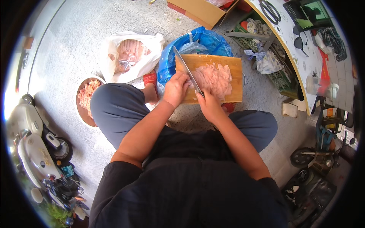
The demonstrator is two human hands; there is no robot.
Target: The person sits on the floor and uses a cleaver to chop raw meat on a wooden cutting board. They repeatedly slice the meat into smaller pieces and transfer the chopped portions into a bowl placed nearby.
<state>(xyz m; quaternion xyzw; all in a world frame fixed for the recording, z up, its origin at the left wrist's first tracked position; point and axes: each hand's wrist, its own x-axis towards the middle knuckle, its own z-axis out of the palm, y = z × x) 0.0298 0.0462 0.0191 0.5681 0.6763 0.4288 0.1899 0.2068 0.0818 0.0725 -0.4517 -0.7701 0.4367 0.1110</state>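
Observation:
My right hand (210,106) is closed round the handle of a kitchen knife (186,68), whose long blade points up and left across a wooden cutting board (237,79). Just left of the blade, my left hand (176,89) has its fingers bent over a small piece of pale pink raw meat (188,82). Right of the knife lies a heap of sliced raw meat (218,78). The board sits at the near side of a container lined with a blue plastic bag (166,64); what supports it is mostly hidden.
A white plastic bag (155,47) holds packed raw meat (129,54). Beside my left knee, a round bowl (81,114) contains cut meat. A cardboard box (199,12) is beyond the board. At right are a table (285,31) and green crate (281,79); a scooter (40,154) stands left.

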